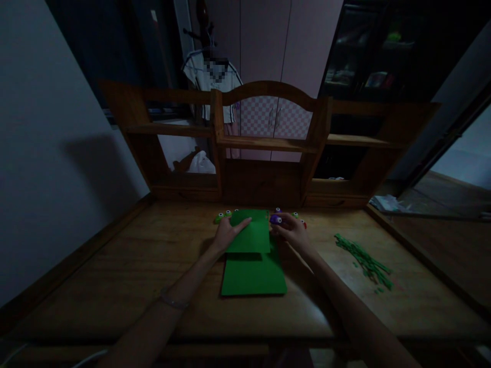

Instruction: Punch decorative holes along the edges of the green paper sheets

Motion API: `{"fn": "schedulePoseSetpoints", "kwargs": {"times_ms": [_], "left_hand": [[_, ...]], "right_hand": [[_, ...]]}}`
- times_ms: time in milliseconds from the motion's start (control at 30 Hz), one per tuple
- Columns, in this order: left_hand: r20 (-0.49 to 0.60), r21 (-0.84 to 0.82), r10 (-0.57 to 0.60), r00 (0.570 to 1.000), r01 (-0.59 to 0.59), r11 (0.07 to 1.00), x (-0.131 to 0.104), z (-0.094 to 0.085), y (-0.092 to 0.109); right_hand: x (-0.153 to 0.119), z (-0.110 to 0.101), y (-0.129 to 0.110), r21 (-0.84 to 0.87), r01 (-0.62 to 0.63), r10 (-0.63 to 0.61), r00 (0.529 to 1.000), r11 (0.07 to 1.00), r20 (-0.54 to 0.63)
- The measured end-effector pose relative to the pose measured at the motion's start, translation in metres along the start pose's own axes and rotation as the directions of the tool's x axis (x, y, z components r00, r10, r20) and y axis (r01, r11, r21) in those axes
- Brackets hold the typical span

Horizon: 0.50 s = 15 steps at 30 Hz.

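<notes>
A green sheet of paper (253,276) lies on the wooden desk (115,276) in front of me. A second green sheet (253,236) is lifted above its far half. My left hand (227,233) holds that upper sheet by its left edge, fingers pointing right across it. My right hand (291,230) is at the sheet's right edge and grips a small purple paper punch (275,219) with white eyes. A green punch (220,217) sits just beyond my left hand.
More small punches (297,217) stand in a row behind the paper. A pile of thin green paper strips (364,260) lies at the right. A wooden shelf unit (264,143) rises at the desk's back. A wall runs along the left.
</notes>
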State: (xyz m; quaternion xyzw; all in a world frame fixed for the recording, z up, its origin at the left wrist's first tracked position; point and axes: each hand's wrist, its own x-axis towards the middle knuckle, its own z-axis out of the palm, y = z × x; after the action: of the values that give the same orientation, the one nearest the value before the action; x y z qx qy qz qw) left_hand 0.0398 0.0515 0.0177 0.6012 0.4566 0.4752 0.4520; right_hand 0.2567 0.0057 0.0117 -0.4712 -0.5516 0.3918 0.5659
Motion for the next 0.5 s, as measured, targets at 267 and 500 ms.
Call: {"fn": "schedulePoseSetpoints", "kwargs": {"times_ms": [267,500], "left_hand": [[-0.063,0.007,0.025,0.998,-0.024,1.0,0.001,-0.0007,-0.0021],[-0.033,-0.018,0.023,0.999,-0.023,1.0,0.0012,-0.0006,-0.0034]], "right_hand": [[-0.0108,0.0066,-0.007,-0.144,0.05,-0.06,0.996,0.988,-0.065],[-0.0106,0.0067,-0.0078,-0.144,0.048,-0.057,0.997,0.988,-0.059]]}}
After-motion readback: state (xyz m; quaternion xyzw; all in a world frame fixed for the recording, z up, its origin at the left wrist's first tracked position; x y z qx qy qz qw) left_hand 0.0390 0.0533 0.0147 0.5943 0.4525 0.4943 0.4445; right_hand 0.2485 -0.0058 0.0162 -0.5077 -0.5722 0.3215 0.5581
